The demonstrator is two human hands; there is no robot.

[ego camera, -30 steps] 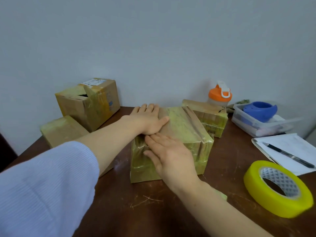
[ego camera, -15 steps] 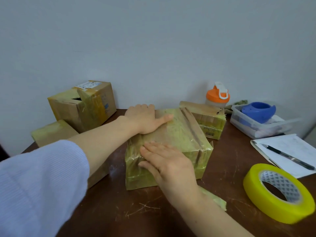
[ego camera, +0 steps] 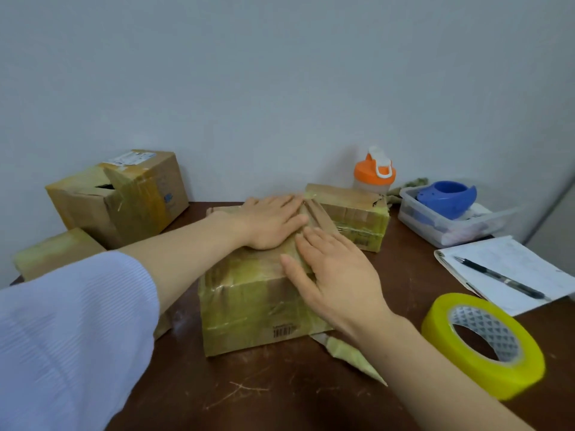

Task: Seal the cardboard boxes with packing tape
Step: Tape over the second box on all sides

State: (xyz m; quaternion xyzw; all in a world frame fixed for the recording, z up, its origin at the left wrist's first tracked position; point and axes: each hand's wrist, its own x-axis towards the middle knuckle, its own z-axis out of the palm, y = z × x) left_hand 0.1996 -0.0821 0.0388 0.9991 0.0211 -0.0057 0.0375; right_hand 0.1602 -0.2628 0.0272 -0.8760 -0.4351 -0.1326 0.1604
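Observation:
A taped cardboard box (ego camera: pixel 249 309) with a barcode on its near side stands in the middle of the brown table (ego camera: pixel 264 393). My left hand (ego camera: pixel 273 220) lies flat on the far part of its top, fingers pointing right. My right hand (ego camera: pixel 336 275) lies flat on the near right part of the top, fingers spread and pointing away from me. Neither hand holds anything. A loose strip of tape (ego camera: pixel 348 353) sticks out from the box's near right corner. A yellow roll of packing tape (ego camera: pixel 485 343) lies flat at the right.
A second box (ego camera: pixel 351 213) sits behind the middle one. An open-topped box (ego camera: pixel 124 197) and a low box (ego camera: pixel 53 253) stand at the left. At the back right are an orange-lidded bottle (ego camera: pixel 375 172), a clear tub (ego camera: pixel 451 225) holding a blue dispenser (ego camera: pixel 448 199), and a notepad (ego camera: pixel 522 269) with a pen (ego camera: pixel 497 276).
The box has turned so its barcode side faces me. My right hand has slid from the near left side up onto the top, and my left hand has shifted right along the far edge.

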